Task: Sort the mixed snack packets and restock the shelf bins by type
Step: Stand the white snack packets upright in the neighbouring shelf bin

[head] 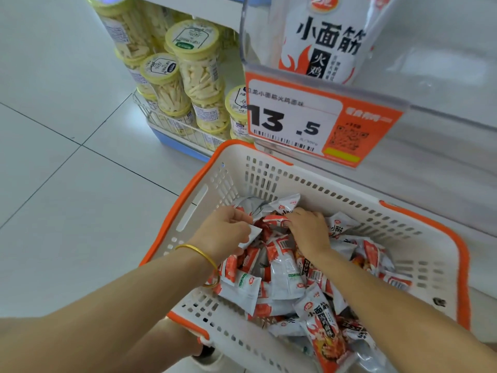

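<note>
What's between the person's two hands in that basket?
Only snack packets: in the head view, the pile fills the gap between the left hand and right hand, inside the basket.

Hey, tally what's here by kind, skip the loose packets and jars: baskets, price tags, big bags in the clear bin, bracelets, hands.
Basket: 1
Price tag: 1
Big bag in the clear bin: 1
Bracelet: 1
Hands: 2, left hand and right hand, each gripping snack packets
Total: 6
</note>
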A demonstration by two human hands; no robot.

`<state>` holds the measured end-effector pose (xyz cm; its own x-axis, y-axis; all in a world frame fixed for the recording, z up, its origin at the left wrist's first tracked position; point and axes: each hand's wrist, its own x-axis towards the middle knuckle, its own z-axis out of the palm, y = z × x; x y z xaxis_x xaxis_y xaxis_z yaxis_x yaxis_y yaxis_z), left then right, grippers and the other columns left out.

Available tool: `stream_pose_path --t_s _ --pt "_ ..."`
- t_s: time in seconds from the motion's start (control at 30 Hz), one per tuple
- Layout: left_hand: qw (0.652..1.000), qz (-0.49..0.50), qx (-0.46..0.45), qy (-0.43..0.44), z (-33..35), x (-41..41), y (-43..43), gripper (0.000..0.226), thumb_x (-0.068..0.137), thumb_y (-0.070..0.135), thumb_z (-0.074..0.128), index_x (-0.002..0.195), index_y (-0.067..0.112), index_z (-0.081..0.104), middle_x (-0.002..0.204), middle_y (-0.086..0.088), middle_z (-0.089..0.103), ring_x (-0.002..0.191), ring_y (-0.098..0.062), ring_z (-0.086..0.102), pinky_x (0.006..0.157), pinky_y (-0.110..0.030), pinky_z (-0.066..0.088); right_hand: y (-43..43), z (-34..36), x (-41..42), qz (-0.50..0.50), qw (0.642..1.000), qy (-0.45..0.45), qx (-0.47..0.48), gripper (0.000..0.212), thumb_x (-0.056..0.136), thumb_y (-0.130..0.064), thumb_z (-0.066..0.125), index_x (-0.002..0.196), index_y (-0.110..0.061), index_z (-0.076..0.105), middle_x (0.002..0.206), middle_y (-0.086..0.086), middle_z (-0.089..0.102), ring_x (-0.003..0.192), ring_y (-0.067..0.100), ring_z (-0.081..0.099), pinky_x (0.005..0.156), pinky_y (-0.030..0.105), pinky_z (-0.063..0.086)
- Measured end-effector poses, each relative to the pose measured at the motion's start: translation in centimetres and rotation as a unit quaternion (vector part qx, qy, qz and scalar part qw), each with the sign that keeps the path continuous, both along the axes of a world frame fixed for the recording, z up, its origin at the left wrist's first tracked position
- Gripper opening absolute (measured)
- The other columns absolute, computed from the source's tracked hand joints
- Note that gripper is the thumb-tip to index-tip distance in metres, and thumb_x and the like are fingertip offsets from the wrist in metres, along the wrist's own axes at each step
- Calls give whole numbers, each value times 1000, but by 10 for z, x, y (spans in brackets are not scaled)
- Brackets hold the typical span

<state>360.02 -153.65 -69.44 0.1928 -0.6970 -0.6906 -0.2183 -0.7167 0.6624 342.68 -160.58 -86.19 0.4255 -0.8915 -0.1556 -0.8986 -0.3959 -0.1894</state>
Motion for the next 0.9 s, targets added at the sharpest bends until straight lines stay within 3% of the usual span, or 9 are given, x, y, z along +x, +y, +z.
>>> stream_pose_path --t_s 0.13,0.23,0.3,0.4,0.5,0.57,0.73,0.83,0.9 --pt "985 123 54 110 -11 -10 -1 29 96 19 50 116 -3 53 99 -14 55 80 -23 60 64 -30 53 17 34 -20 -2 991 -105 -82 17 75 -6 76 91 -12 73 87 2 70 81 24 66 78 35 49" --pt "947 205 131 210 -12 -24 -1 50 94 45 49 114 0 47 116 -24 55 84 -32 61 67 -40 53 50 74 -24 48 959 -243 -135 18 83 -14 63 98 -9 73 93 1 70 88 20 63 83 31 46" --pt "930 207 139 270 -10 -34 0 57 91 53 49 105 -2 54 110 -23 62 88 -34 63 66 -43 54 70 104 -28 78 949 -286 -112 28 88 -25 53 105 -11 70 101 -1 67 99 17 58 88 28 42" --pt "949 154 83 263 6 -45 10 32 92 29 57 108 2 63 98 -20 69 79 -28 66 63 -40 58 88 146 -38 51 930 -365 -7 28 86 -34 51 106 -20 65 103 -9 61 100 7 53 87 21 40" --pt "954 129 15 271 21 -48 23 29 92 11 56 118 -2 58 113 -28 63 82 -34 63 70 -42 56 96 176 -51 -27 888 -453 67 8 86 -33 50 92 -28 51 90 -9 54 86 8 52 75 22 43" --pt "953 104 -20 282 31 -48 34 24 92 4 53 115 1 58 112 -28 63 89 -38 63 72 -45 56 98 186 -58 -85 872 -476 82 23 87 -19 63 94 -27 42 92 -5 53 87 11 55 72 18 44" --pt "944 35 -93 315 44 -53 52 34 88 -6 52 116 12 57 109 -21 67 96 -40 65 80 -49 55 94 194 -74 -166 808 -504 256 62 80 -5 71 128 -29 40 101 -15 60 83 -17 59 70 4 45" --pt "946 35 -123 298 42 -57 55 41 88 -12 47 119 13 56 111 -21 67 98 -39 65 76 -44 57 95 189 -76 -193 742 -572 291 45 78 -8 69 115 -28 55 95 -9 70 88 1 67 75 17 52" --pt "951 51 -133 275 40 -58 55 49 85 -17 45 123 11 54 111 -21 66 97 -37 65 71 -41 57 98 189 -73 -230 729 -594 252 53 70 -25 72 121 -26 56 100 -5 69 95 11 66 80 24 51"
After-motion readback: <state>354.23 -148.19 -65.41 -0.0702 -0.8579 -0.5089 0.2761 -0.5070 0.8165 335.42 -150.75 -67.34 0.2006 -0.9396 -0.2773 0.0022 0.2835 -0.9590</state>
